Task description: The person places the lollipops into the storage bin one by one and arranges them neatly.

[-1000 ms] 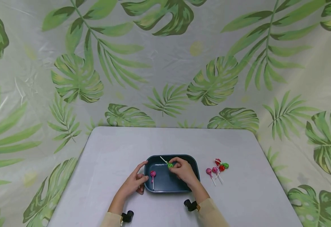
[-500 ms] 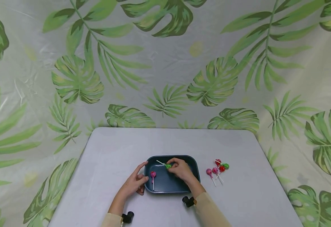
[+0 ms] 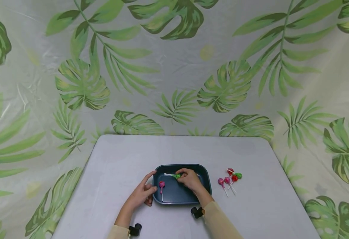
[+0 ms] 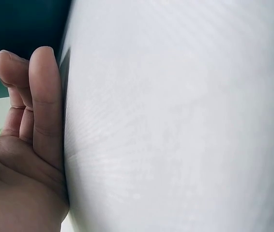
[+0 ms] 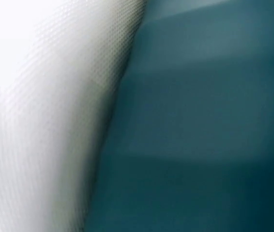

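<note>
A dark blue-green tray (image 3: 178,196) sits on the table in the head view. My left hand (image 3: 142,192) is at its left side, index finger stretched to the rim and thumb at the edge. In the left wrist view, bent fingers of the left hand (image 4: 30,106) stand against the tray's outer wall (image 4: 21,21). My right hand (image 3: 191,181) reaches over the tray and pinches a green-wrapped lollipop (image 3: 177,176) by its head, its white stick pointing left. A pink lollipop (image 3: 161,184) lies at the tray's left, stick toward me. The right wrist view shows only the tray's blurred wall (image 5: 190,111) beside white cloth.
Right of the tray, several lollipops lie in a loose cluster on the white table (image 3: 126,152): pink (image 3: 220,181), red (image 3: 234,178) and green (image 3: 238,175) ones. A leaf-patterned sheet (image 3: 174,66) hangs behind the table.
The right hand has lowered slightly toward the tray. The green lollipop's stick has swung from slanting up-left to nearly level. The left hand has stayed in place.
</note>
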Motion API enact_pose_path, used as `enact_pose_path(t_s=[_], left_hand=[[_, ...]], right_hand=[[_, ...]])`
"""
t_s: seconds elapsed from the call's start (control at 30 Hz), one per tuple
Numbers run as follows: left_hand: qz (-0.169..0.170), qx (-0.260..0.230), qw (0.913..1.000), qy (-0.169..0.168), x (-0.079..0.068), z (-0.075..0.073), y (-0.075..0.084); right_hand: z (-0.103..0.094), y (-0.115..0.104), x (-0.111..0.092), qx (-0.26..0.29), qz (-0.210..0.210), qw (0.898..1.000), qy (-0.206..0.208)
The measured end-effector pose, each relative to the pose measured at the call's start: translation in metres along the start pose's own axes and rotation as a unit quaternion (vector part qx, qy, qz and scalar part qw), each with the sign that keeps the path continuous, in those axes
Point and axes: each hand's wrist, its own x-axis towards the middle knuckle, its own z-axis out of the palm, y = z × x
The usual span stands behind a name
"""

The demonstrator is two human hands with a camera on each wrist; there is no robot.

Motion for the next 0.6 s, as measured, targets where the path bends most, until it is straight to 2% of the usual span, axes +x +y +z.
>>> enact_pose_path(t_s=[0.2, 0.6], left_hand=[[-0.002, 0.000, 1.0000, 0.007, -0.0001, -0.0001, 0.0009], [-0.005, -0.004, 1.0000, 0.006, -0.0020, 0.0009, 0.0028]], right_hand=[[0.0002, 0.0004, 0.0029, -0.001, 0.016, 1.000, 0.004], [-0.0027, 0.0017, -0.0011, 0.012, 0.013, 1.000, 0.006]])
